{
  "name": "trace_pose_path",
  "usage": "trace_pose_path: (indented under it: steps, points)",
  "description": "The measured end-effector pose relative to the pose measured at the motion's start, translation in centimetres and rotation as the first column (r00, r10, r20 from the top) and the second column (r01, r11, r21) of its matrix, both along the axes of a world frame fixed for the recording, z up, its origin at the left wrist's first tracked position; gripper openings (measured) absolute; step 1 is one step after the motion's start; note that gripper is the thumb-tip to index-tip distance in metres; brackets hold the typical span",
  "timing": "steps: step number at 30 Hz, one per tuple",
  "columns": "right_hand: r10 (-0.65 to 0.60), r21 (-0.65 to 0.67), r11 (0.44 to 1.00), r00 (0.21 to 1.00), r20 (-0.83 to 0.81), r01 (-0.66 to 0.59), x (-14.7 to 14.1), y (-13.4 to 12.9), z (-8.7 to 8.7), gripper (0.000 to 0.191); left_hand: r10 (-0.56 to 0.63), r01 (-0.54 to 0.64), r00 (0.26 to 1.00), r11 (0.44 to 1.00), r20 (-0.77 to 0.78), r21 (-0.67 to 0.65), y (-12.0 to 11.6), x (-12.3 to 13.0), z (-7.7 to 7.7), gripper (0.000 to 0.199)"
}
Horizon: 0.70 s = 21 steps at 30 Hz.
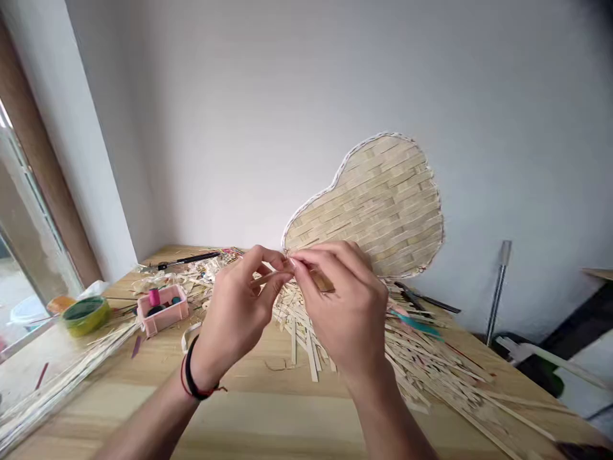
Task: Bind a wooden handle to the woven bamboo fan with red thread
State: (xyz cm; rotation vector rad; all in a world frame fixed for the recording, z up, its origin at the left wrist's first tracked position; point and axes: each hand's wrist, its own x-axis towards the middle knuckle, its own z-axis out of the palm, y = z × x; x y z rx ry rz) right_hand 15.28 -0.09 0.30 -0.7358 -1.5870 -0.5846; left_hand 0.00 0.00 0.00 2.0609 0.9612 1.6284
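A woven bamboo fan (373, 204) stands tilted upright beyond my hands, its narrow end down at my fingertips. White braided edging runs along its left and top side; the right edge looks rough. My left hand (242, 306) is closed in a pinch at that narrow end, with a pale strip (263, 279) between thumb and fingers. Right beside it, my right hand (345, 303) pinches at the same spot and covers the fan's lower edge. The fingertips of both hands meet. Any thread or other small item between them is too small to make out.
Bamboo strips (431, 364) lie loose across the wooden table (268, 415). At left are a pink basket (165, 316) with thread spools, a yellow-green tape roll (85, 316) and a bundle of long strips (71, 383). Dark tools (435, 302) lie at the back right, before the wall.
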Motion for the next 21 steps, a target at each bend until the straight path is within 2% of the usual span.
trace_pose_path:
  steps: [2, 4, 7, 9, 11, 12, 13, 14, 16, 19, 21]
  points:
    - [-0.017, 0.016, 1.0, 0.999, 0.028, 0.017, -0.3, 0.2, -0.1, 0.009, -0.028, 0.03, 0.999, 0.998, 0.037, -0.054, 0.0, 0.0, -0.1, 0.004]
    - [0.026, 0.005, 1.0, 0.999, 0.022, -0.026, -0.6, 0.2, -0.2, 0.011, -0.059, 0.066, 0.996, 0.992, 0.072, -0.108, 0.2, 0.0, -0.2, 0.01]
    - [0.201, -0.055, 0.977, 0.978, -0.056, -0.204, -1.2, -0.3, -0.3, 0.012, -0.116, 0.138, 0.985, 0.972, 0.124, -0.19, 0.9, -0.2, -0.4, 0.029]
    - [0.382, -0.116, 0.903, 0.897, -0.224, -0.413, -1.4, -0.9, -0.2, 0.01, -0.096, 0.122, 0.987, 0.971, 0.131, -0.205, 1.6, -0.5, -0.5, 0.038]
    - [0.532, -0.121, 0.769, 0.733, -0.425, -0.628, -1.0, -1.6, 0.2, 0.009, -0.042, 0.066, 0.991, 0.978, 0.124, -0.196, 2.6, -1.1, -0.6, 0.034]
    - [0.581, -0.095, 0.7, 0.642, -0.501, -0.707, -0.7, -1.9, 0.4, 0.009, -0.003, 0.028, 0.992, 0.981, 0.125, -0.192, 3.1, -1.5, -0.6, 0.03]
    - [0.608, -0.059, 0.655, 0.571, -0.552, -0.753, -0.2, -2.3, 0.7, 0.009, 0.037, -0.012, 0.991, 0.982, 0.128, -0.191, 3.6, -2.0, -0.7, 0.026]
    - [0.623, -0.016, 0.638, 0.528, -0.577, -0.77, 0.3, -2.7, 1.0, 0.01, 0.08, -0.052, 0.987, 0.98, 0.14, -0.194, 4.2, -2.5, -0.7, 0.02]
    - [0.613, 0.033, 0.661, 0.513, -0.601, -0.75, 1.4, -3.3, 1.7, 0.01, 0.161, -0.123, 0.973, 0.969, 0.167, -0.216, 5.3, -3.9, -0.8, 0.016]
    - [0.541, 0.115, 0.78, 0.568, -0.62, -0.616, 2.8, -4.0, 2.6, 0.011, 0.259, -0.198, 0.929, 0.951, 0.265, -0.237, 6.6, -5.9, -1.0, 0.022]
    - [0.49, 0.125, 0.826, 0.591, -0.64, -0.549, 3.2, -4.1, 2.9, 0.013, 0.259, -0.188, 0.913, 0.953, 0.315, -0.239, 6.8, -6.6, -1.0, 0.021]
